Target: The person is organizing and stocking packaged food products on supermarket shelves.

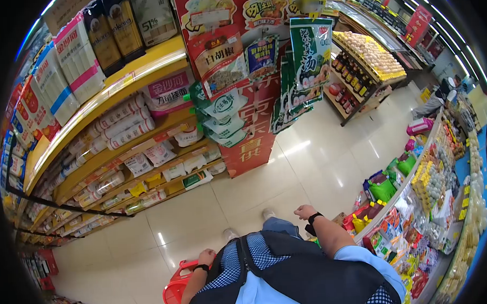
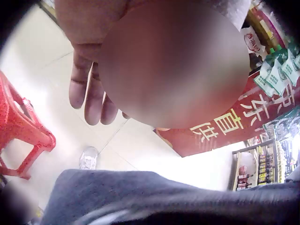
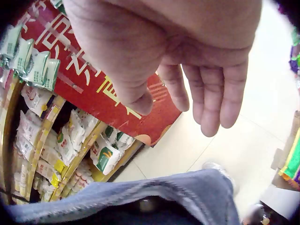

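My left hand (image 1: 206,257) hangs low at my side, its fingers (image 2: 95,101) loose and holding nothing. A round blur hides much of that hand in the left wrist view. Close by it in the head view is a red plastic stool (image 1: 176,287); the left wrist view shows the stool (image 2: 28,136) apart from the fingers. My right hand (image 1: 305,212) is held out in front of my body, with a dark band on the wrist. In the right wrist view its fingers (image 3: 213,101) hang relaxed with nothing in them.
Yellow-edged shelves (image 1: 117,76) with packed noodles curve along the left. A red display post (image 1: 248,146) stands ahead, hung with seasoning packets (image 1: 310,58). Beyond it are egg trays (image 1: 369,54) over bottles. A counter of snacks and bagged goods (image 1: 401,221) lines the right. Tiled floor (image 1: 202,207) runs between.
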Tool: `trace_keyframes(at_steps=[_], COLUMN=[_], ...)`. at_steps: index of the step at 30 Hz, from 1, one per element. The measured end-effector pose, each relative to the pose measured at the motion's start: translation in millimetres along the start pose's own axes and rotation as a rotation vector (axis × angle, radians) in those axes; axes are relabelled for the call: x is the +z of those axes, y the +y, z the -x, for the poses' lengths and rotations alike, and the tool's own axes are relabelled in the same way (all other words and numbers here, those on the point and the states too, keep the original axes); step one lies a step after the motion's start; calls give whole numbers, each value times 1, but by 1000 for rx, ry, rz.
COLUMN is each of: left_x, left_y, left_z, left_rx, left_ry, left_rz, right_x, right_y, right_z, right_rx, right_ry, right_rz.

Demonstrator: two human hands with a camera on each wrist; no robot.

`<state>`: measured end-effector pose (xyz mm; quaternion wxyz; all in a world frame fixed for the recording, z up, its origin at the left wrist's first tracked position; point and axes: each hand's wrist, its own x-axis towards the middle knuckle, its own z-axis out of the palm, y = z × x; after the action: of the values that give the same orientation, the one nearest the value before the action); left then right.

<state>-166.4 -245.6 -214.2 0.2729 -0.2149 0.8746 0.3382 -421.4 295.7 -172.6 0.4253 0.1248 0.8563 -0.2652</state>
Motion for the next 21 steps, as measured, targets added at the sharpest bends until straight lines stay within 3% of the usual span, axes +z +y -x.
trace_keyframes(at_steps=[3, 7, 8, 10, 11, 12, 15, 18, 21], left_x=[36, 59, 53, 52, 69, 11, 86, 79, 92], left_y=[-9, 21, 58, 101, 110, 226, 156, 195, 201], left_z=[12, 35, 49, 41, 35, 79, 20, 18, 14], left_rx=[-4, -246, -279, -168, -123, -274, -281, -240, -202], left_ry=[55, 3, -26, -276, -245, -158, -49, 49, 46], left_rz=[-42, -30, 18, -173, -232, -227, -133, 6, 9], right_x=[-18, -49, -59, -83, -90, -95, -106, -115, -113], right_y=[-16, -25, -25, -16, -9, 2, 48, 94, 149], right_z=[-17, -54, -63, -81, -92, -96, -109, -107, -125], right_rx=[-93, -338, -330, -374, -389, -343, -182, -82, -4], right_ry=[-42, 36, 24, 11, 0, -28, -67, -114, -134], right_rz=[59, 136, 53, -94, -174, -213, -252, -175, -106])
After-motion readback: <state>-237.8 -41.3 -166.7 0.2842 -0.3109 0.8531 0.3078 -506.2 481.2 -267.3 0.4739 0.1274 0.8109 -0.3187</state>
